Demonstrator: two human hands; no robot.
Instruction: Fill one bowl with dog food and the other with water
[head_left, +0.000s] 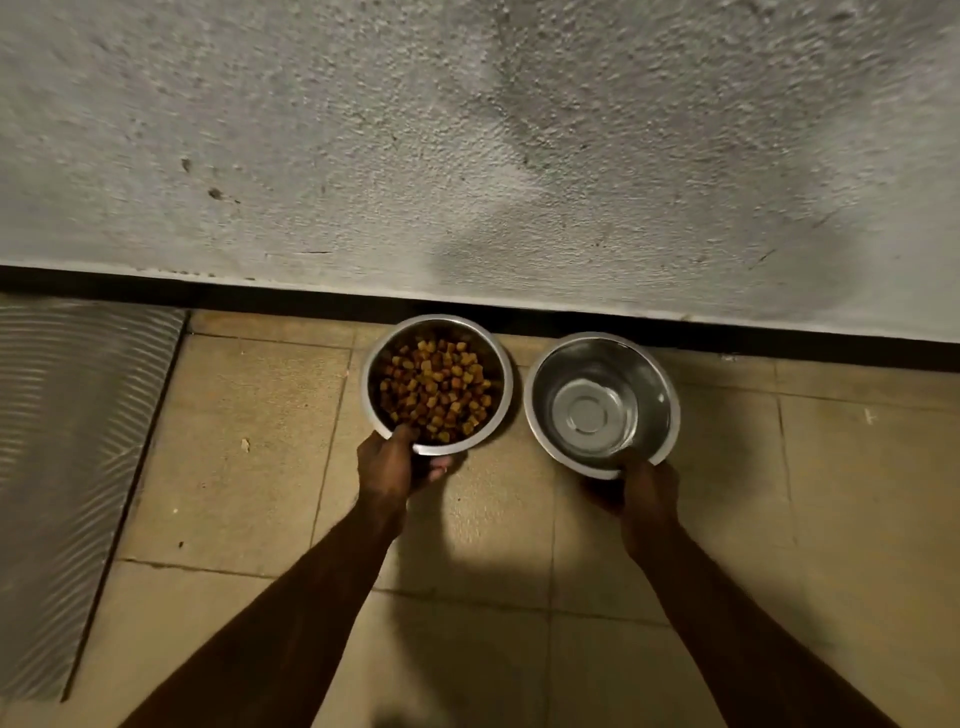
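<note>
Two steel bowls stand side by side on the tiled floor by the wall. The left bowl (375, 358) holds brown dog food (439, 392) in a heap of small cubes. The right bowl (660, 379) holds clear water (595, 415) over its bottom. My left hand (390, 465) grips the near rim of the food bowl, thumb inside the rim. The near rim of the water bowl is gripped by my right hand (647, 491). Both forearms reach in from the lower edge.
A rough grey wall (467, 156) with a black skirting strip (311, 301) runs just behind the bowls. A ribbed metal sheet (67, 441) lies on the floor at the left. Beige tiles (228, 467) extend around and in front of the bowls.
</note>
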